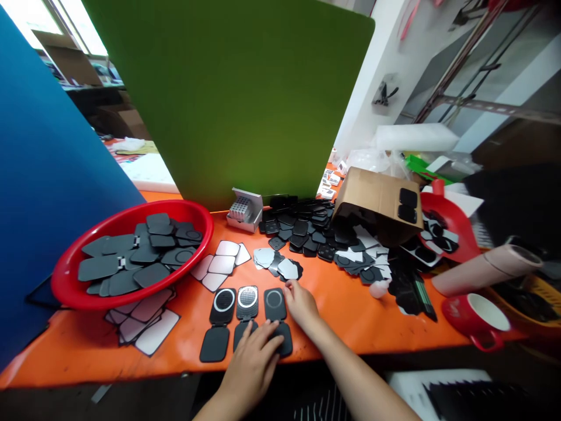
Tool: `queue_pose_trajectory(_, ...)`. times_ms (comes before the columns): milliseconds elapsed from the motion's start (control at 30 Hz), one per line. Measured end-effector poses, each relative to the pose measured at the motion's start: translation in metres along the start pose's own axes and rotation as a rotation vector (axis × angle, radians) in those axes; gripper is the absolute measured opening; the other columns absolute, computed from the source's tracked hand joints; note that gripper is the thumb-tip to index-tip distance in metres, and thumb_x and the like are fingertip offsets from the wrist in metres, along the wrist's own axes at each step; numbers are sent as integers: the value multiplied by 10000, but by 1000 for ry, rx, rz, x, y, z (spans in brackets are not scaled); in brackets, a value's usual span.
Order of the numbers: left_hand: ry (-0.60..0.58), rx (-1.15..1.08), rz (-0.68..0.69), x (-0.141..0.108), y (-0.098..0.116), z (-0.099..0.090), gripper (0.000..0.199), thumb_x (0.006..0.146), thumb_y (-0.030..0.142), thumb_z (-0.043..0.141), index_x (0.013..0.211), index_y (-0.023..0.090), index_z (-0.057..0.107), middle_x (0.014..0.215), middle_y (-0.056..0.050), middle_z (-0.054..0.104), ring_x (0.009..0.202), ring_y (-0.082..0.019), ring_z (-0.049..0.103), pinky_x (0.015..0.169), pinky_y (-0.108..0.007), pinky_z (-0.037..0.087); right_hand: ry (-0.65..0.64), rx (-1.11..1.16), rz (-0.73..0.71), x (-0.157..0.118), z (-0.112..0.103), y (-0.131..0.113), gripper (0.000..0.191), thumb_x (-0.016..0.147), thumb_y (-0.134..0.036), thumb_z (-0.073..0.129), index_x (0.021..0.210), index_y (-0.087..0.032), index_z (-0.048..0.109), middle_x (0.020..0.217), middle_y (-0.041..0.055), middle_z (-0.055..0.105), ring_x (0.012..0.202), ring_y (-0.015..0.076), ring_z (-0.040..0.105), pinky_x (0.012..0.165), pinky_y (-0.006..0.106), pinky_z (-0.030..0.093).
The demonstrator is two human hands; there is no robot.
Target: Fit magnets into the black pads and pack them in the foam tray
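Three black folding wireless-charger-like pads lie unfolded in a row on the orange table. The left pad (pixel 224 300) and the middle pad (pixel 248 298) show white rings; the right pad (pixel 274 299) has a faint grey ring. My left hand (pixel 256 358) rests with fingers spread over the lower halves of the middle and right pads, partly hiding them. At the right pad's upper right corner is my right hand (pixel 301 304), fingers curled together; whatever they pinch is too small to make out. Just beyond it lies a pile of silver-and-black die-cut pieces (pixel 287 269).
A red basin (pixel 65 286) of black folding pads stands left, beside white black-edged sheets (pixel 221 264). Black pieces (pixel 300 228) heap before a green partition (pixel 245 105). To the right are a cardboard box (pixel 372 190), a pink tumbler (pixel 482 270) and a red mug (pixel 464 318).
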State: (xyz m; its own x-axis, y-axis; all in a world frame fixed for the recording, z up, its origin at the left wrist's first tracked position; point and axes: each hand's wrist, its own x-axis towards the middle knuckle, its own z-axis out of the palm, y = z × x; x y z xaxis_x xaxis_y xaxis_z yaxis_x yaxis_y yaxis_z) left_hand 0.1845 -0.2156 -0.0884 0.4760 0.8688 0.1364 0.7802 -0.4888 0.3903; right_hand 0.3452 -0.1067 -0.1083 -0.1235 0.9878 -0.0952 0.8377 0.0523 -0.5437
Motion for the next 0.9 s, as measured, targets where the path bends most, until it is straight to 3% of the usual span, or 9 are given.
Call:
queue_pose_trajectory(167,201,-161,-278,-5,-27,-19,246,839,228,391,1025,231,552,941,-61,618,884,-181,588,755,-295,493,68,216,-89,-17,2,16,243,851,-311,345,988,-201,512,643,10,595,650,172,563,556,227,343)
queue_pose_trajectory(367,359,-212,-625,-13,-61,-44,254,822,380,427,980,253,580,890,-9,666,805,-178,624,692,-275,500,113,236,-143,-23,7,17,268,853,-307,336,985,-191,538,760,46,621,748,193,572,638,252,374)
queue_pose_trajectory(533,374,-130,-590,-11,-78,-52,297,825,369,386,1032,235,552,982,-42,621,915,-202,576,755,-319,475,121,232,-154,-22,8,17,269,854,-288,336,986,-184,545,792,57,624,766,189,571,654,248,380)
queue_pose_trajectory(700,401,-30,-611,-18,-115,-49,405,778,435,386,1049,171,531,1080,-107,549,1021,-252,503,876,-390,407,164,214,-151,-22,8,18,252,848,-259,347,984,-183,545,763,46,618,724,170,566,628,234,374)
queue_pose_trajectory(900,385,-14,-677,-39,-157,-29,446,759,452,343,1048,166,527,1055,-113,571,1012,-280,515,880,-423,401,208,245,-145,-21,9,18,220,838,-243,377,979,-187,536,677,8,588,632,140,539,572,211,367)
